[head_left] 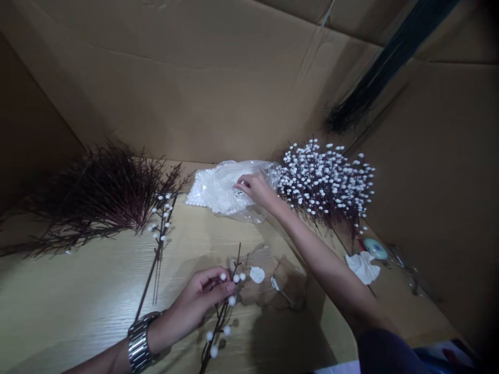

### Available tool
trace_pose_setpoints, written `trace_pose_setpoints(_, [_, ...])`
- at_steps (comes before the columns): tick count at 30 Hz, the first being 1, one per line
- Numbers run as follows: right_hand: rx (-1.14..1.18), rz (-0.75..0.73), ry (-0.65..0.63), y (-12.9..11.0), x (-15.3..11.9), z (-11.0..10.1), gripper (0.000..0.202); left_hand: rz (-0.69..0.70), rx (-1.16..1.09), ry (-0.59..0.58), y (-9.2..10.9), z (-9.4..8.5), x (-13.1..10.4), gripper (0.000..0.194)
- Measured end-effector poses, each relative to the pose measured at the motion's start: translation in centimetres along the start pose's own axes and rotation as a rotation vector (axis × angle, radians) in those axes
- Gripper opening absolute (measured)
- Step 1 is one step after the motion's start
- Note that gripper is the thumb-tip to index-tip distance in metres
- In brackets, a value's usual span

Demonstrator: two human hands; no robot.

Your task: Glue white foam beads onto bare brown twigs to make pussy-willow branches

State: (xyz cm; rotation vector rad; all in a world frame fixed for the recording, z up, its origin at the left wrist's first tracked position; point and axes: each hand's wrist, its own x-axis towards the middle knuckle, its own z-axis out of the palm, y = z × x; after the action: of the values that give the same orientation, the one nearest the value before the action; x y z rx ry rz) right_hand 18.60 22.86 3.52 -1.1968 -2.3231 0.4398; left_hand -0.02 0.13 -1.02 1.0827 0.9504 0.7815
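My left hand (208,288) pinches a dark brown artificial twig (223,311) between thumb and fingers. Several white round berries sit along its side stems, while the upper tip is bare. Farther back, my right hand (255,188) reaches over a clear plastic bag (249,169) full of small white balls (200,188). Its fingers are curled together at the bag's opening, and whatever is between them is too small or hidden to make out. Below the right forearm lies a piece of brown paper (288,285) with a white blob (257,274) on it.
Bare dark twigs (113,187) are heaped at the left, beside a berried twig (159,228). A bunch of white-berried twigs (327,179) lies at the right. Nearby are crumpled white tissue (363,267), a pale blue-green object (375,249) and scissors (413,278). Cardboard walls (175,93) enclose the table.
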Motion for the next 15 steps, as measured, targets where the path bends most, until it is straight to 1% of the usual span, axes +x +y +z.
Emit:
trace_pose_setpoints(2, [0.052,0.018,0.022,-1.2,-1.2,-0.5,0.023,-0.002,0.005,0.014,0.0,0.0,0.0,0.027])
trace_pose_setpoints(5, [0.179,0.018,0.001,-3.8,-5.1,-2.0,0.028,0.007,0.018,-0.018,0.1,0.0,-0.1,0.026])
trace_pose_setpoints(7, [0.383,0.038,-0.078,-5.4,-8.3,-3.0,0.026,0.007,0.018,-0.053,0.2,0.0,-0.1,0.026])
trace_pose_setpoints(9, [0.498,0.077,-0.183,-6.7,-11.0,-3.5,0.020,-0.001,0.017,-0.070,0.2,-0.1,0.0,0.026])
trace_pose_setpoints(12, [0.590,0.193,-0.249,-7.5,-13.2,-2.9,0.020,-0.019,0.035,-0.089,0.2,0.0,0.0,0.027])
trace_pose_setpoints(15, [0.658,0.254,-0.250,-7.4,-13.6,-1.7,0.022,-0.033,0.064,-0.106,0.3,0.1,0.0,0.027])
